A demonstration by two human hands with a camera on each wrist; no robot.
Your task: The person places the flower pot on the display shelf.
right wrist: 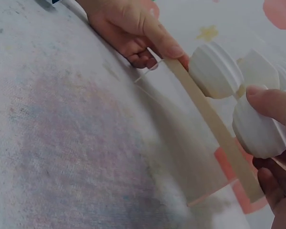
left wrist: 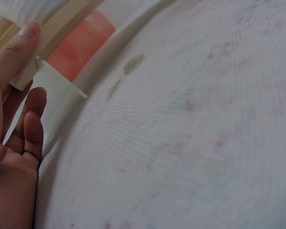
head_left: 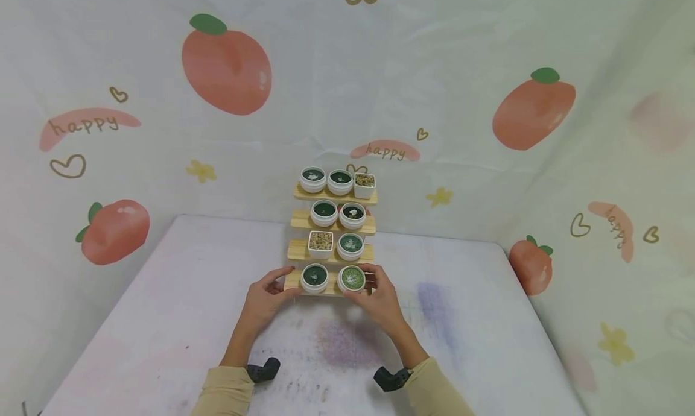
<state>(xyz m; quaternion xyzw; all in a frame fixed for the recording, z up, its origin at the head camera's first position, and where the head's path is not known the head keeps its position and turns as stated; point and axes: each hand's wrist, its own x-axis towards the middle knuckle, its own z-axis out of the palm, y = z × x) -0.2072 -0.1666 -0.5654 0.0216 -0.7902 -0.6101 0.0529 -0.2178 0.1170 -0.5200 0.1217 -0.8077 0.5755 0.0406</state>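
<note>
A four-tier wooden stand (head_left: pixel 297 251) holds small white bowls on its boards. My left hand (head_left: pixel 264 298) grips the left end of the lowest board, its thumb on the board's front edge (left wrist: pixel 62 26) in the left wrist view. Just right of it sits a white round bowl with dark green contents (head_left: pixel 315 276). At the right end of that board, my right hand (head_left: pixel 382 299) pinches a round bowl with lighter green contents (head_left: pixel 352 278). In the right wrist view my thumb presses this ridged bowl (right wrist: pixel 256 126); some fingers are hidden behind it.
Higher boards carry more round bowls, such as one with green contents (head_left: pixel 350 246), and square bowls of grain-like bits (head_left: pixel 321 244). A clear side panel (left wrist: pixel 57 98) supports the stand. It stands on a stained white tabletop (head_left: pixel 228 271) before a fruit-printed curtain (head_left: pixel 304 90).
</note>
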